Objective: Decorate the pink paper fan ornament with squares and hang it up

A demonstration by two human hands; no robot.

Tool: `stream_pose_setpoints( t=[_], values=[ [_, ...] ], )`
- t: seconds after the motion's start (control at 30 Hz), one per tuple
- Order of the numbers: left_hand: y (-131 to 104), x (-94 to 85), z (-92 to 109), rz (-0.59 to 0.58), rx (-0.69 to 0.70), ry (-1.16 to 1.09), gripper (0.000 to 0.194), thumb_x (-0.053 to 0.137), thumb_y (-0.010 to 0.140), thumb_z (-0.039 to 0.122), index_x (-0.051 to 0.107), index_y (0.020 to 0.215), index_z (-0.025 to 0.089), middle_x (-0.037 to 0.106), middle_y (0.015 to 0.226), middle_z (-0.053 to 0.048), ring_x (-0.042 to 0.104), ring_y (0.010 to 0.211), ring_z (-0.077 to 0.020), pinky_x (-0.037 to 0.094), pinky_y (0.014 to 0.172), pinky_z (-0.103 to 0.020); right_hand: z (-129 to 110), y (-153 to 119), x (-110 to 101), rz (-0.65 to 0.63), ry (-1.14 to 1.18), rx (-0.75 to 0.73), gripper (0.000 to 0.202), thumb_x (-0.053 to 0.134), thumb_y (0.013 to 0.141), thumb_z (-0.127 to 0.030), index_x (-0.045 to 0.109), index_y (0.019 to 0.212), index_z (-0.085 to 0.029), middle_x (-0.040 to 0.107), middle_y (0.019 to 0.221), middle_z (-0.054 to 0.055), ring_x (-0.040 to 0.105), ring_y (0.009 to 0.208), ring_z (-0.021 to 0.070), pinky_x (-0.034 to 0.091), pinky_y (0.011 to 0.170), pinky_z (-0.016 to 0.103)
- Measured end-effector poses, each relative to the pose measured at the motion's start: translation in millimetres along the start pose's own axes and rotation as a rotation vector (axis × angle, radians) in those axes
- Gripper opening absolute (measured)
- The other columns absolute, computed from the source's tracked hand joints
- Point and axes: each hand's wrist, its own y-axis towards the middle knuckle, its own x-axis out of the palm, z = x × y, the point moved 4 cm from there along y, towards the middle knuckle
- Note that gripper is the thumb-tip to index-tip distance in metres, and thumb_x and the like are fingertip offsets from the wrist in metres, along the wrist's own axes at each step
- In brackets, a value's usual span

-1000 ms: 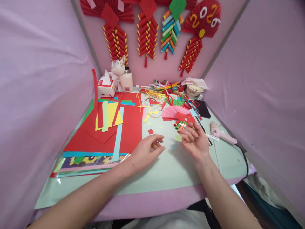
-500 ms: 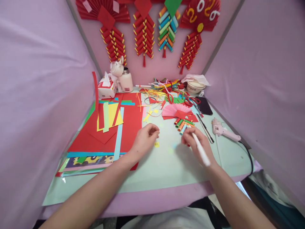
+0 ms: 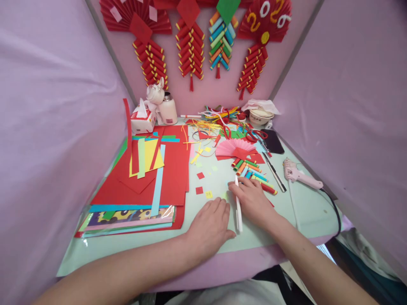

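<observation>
My right hand (image 3: 252, 201) is closed round a white pen (image 3: 238, 212), resting low over the table near the rolled paper tubes (image 3: 251, 171). My left hand (image 3: 212, 226) lies palm down near the table's front, fingers stretched out and thumb apart, with nothing seen in it. Beyond its fingertips are a small yellow square with a mark (image 3: 208, 194) and two small red squares, one of them (image 3: 199, 190) beside the yellow one. A pink paper fan (image 3: 230, 148) sits above the tubes. Whatever is under my palms is hidden.
Red paper sheets (image 3: 173, 178) with coloured strips cover the left. At right are a pink glue gun (image 3: 302, 176) with a cord, a black-and-white pen-like tool (image 3: 275, 173) and a dark flat object (image 3: 272, 141). Scissors (image 3: 257, 135), a bottle (image 3: 168, 110) and a tissue box (image 3: 142, 122) stand behind.
My left hand has come down and right, from curled fingers to lying flat. My right hand has moved left with the pen, now more upright. The small red squares and more tubes are uncovered.
</observation>
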Motion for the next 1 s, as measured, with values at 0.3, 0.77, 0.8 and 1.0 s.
stream_pose_setpoints(
  t=[0.3, 0.77, 0.8, 1.0],
  values=[
    [10, 1.1, -19, -0.014, -0.09, 0.054, 0.077, 0.047, 0.086, 0.062, 0.047, 0.135, 0.003, 0.048, 0.141, -0.019, 0.042, 0.13, -0.0315, 0.035, 0.105, -0.043, 8, 6, -4, 0.306, 0.16, 0.039, 0.011, 0.048, 0.092, -0.013, 0.056, 0.093, -0.02, 0.069, 0.115, 0.006, 0.06, 0.1, 0.0227, 0.036, 0.083, 0.039],
    [-9, 2.2, -11, -0.021, -0.175, 0.086, 0.086, 0.049, 0.078, 0.071, 0.055, 0.128, 0.001, 0.048, 0.136, -0.028, 0.048, 0.126, -0.0369, 0.042, 0.099, -0.046, -16, -3, 13, 0.169, 0.316, -0.144, 0.022, 0.046, 0.089, -0.012, 0.057, 0.107, -0.019, 0.069, 0.107, 0.009, 0.058, 0.105, 0.0247, 0.044, 0.086, 0.041],
    [-9, 0.9, -12, -0.022, -0.181, 0.086, 0.085, 0.05, 0.078, 0.071, 0.056, 0.127, 0.002, 0.05, 0.135, -0.027, 0.049, 0.125, -0.037, 0.042, 0.099, -0.046, -18, -3, 13, 0.16, 0.325, -0.144, 0.021, 0.047, 0.089, -0.011, 0.057, 0.105, -0.019, 0.069, 0.107, 0.009, 0.059, 0.104, 0.0246, 0.044, 0.085, 0.041],
    [-5, -8.6, -18, 0.001, -0.155, 0.059, 0.081, 0.051, 0.078, 0.07, 0.058, 0.124, 0.003, 0.058, 0.128, -0.023, 0.049, 0.121, -0.0355, 0.038, 0.099, -0.045, -15, -5, 10, 0.204, 0.47, -0.085, 0.022, 0.047, 0.087, -0.01, 0.056, 0.103, -0.022, 0.067, 0.113, 0.008, 0.058, 0.102, 0.0218, 0.045, 0.086, 0.039]
  ],
)
